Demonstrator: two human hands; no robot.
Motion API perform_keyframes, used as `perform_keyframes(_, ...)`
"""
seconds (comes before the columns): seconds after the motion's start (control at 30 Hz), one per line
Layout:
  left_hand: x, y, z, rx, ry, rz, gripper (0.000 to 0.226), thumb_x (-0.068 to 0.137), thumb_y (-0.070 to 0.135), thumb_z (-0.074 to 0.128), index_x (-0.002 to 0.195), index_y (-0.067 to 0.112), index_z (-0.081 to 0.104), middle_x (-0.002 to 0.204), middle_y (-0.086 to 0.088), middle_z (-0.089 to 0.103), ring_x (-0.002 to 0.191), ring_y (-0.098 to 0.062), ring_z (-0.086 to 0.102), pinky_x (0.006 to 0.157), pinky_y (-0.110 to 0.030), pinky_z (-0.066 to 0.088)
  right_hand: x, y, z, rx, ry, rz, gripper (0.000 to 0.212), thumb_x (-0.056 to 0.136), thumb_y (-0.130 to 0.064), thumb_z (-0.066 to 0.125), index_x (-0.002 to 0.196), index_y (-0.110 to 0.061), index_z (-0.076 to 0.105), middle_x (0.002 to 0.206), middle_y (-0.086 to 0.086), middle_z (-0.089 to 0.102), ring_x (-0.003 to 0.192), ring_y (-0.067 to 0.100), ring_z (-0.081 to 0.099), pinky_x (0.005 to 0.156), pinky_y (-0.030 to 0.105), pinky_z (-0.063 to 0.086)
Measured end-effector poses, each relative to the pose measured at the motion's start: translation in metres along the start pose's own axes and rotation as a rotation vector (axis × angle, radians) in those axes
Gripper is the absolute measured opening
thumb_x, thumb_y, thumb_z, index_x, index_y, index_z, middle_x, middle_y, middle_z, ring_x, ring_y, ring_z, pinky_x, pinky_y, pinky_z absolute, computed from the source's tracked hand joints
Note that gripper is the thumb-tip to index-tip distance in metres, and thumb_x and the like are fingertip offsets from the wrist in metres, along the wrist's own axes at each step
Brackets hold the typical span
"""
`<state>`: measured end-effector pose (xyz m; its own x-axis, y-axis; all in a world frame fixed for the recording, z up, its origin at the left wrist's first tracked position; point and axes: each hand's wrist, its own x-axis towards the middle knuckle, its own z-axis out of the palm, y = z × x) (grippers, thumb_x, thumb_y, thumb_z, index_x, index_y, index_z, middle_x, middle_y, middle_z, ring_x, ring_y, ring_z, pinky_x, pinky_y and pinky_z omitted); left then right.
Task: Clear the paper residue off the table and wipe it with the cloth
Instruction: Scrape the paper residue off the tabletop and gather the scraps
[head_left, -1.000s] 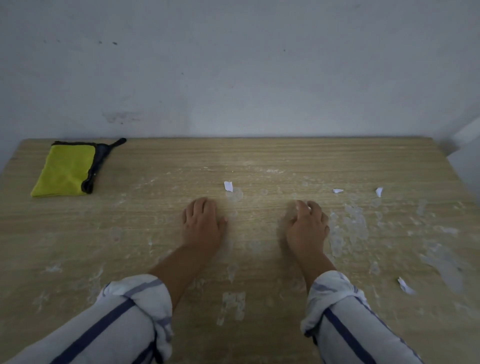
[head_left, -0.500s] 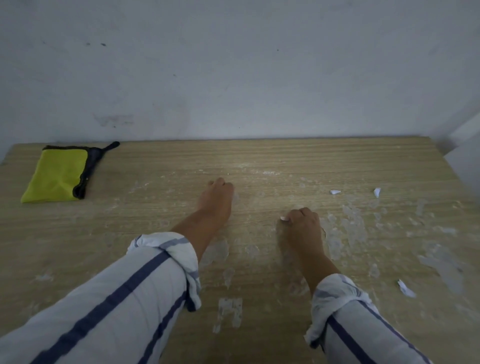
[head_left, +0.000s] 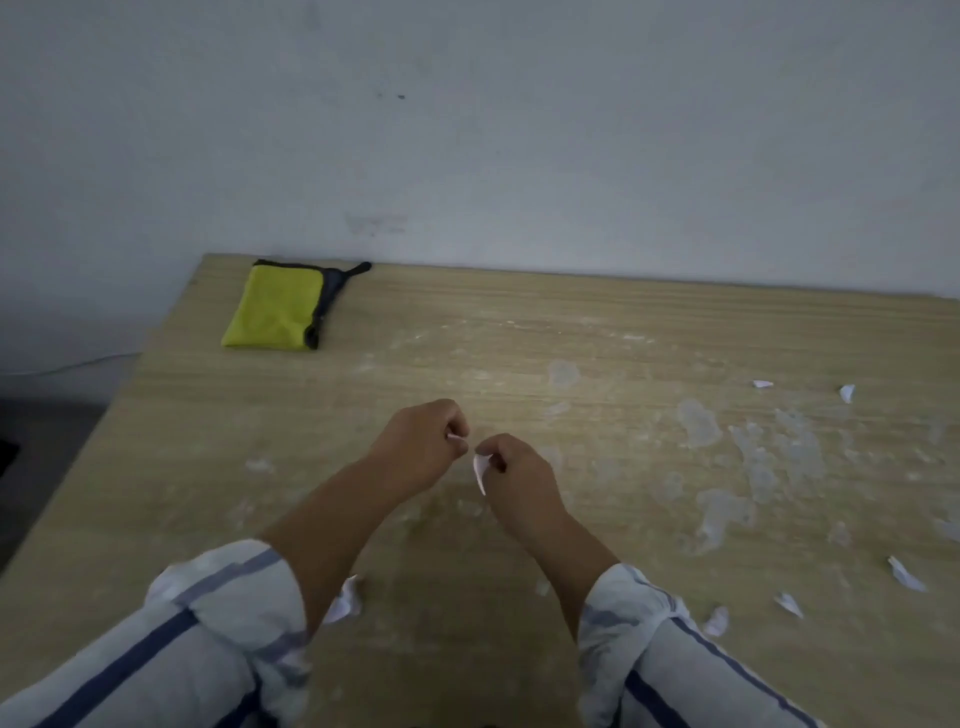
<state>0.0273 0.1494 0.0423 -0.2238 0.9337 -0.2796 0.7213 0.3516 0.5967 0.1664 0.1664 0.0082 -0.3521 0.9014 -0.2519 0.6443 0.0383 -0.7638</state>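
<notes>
The wooden table carries whitish patches of stuck paper residue over its right half. Both hands are raised above the table's middle, close together. My left hand is closed, pinching a tiny white paper bit at its fingertips. My right hand pinches a white paper scrap that hangs down from its fingers. The folded yellow cloth with a dark edge lies at the far left corner, well away from both hands.
Loose white scraps lie at the far right, near the right front and under my left forearm. A grey wall runs behind the table. The table's left edge drops to a dark floor.
Both hands have lifted off the table and come together, each now pinching a paper bit. The view has swung left, so the cloth sits nearer the middle.
</notes>
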Motion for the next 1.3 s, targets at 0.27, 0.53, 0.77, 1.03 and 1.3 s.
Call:
perform_keyframes(0.27, -0.096, -0.093, -0.036, 0.014, -0.037, -0.110, 0.013, 0.080, 0.017, 0.065, 0.073, 0.028, 0.060, 0.079, 0.010, 0.062, 0.078, -0.008, 0.057, 0.064, -0.020, 0.041, -0.069, -0.041, 0.082, -0.120, -0.216, -0.094, 0.022, 0.089, -0.010, 0.051, 0.106, -0.011, 0.066, 0.111, 0.009, 0.064, 0.099, 0.022, 0.061, 0.072, 0.016, 0.036)
perform_keyframes(0.53, -0.135, -0.128, -0.014, -0.015, -0.004, -0.120, 0.011, 0.084, 0.017, 0.059, 0.092, 0.017, 0.066, 0.088, 0.000, 0.061, 0.077, -0.012, 0.054, 0.061, -0.021, 0.035, -0.097, -0.058, 0.116, -0.287, -0.187, -0.085, 0.022, 0.087, -0.013, 0.052, 0.107, -0.006, 0.059, 0.109, 0.014, 0.053, 0.094, 0.029, 0.055, 0.072, 0.028, 0.040)
perform_keyframes(0.77, -0.147, -0.124, -0.002, -0.018, -0.024, 0.000, 0.011, 0.092, 0.015, 0.051, 0.095, 0.015, 0.061, 0.097, -0.007, 0.053, 0.083, -0.014, 0.047, 0.074, -0.019, 0.036, -0.116, -0.059, 0.134, -0.432, -0.195, -0.103, 0.033, 0.088, -0.018, 0.052, 0.120, -0.009, 0.052, 0.118, 0.014, 0.045, 0.103, 0.032, 0.050, 0.081, 0.033, 0.040)
perform_keyframes(1.03, -0.148, -0.137, 0.008, -0.091, -0.014, 0.067, 0.024, 0.096, 0.023, 0.045, 0.085, 0.014, 0.064, 0.084, -0.001, 0.052, 0.078, -0.015, 0.049, 0.065, -0.020, 0.028, -0.112, -0.053, 0.130, -0.274, -0.098, -0.069, 0.022, 0.092, -0.020, 0.046, 0.098, -0.009, 0.064, 0.087, 0.000, 0.048, 0.071, 0.015, 0.048, 0.066, 0.029, 0.040)
perform_keyframes(1.3, -0.148, -0.131, 0.005, 0.045, 0.029, 0.059, 0.048, 0.092, 0.015, 0.042, 0.140, 0.011, 0.039, 0.141, -0.009, 0.043, 0.130, -0.024, 0.038, 0.107, -0.032, 0.030, -0.117, -0.049, 0.106, -0.149, -0.002, -0.092, 0.032, 0.094, -0.015, 0.046, 0.124, -0.009, 0.057, 0.124, 0.010, 0.061, 0.111, 0.024, 0.056, 0.091, 0.024, 0.040)
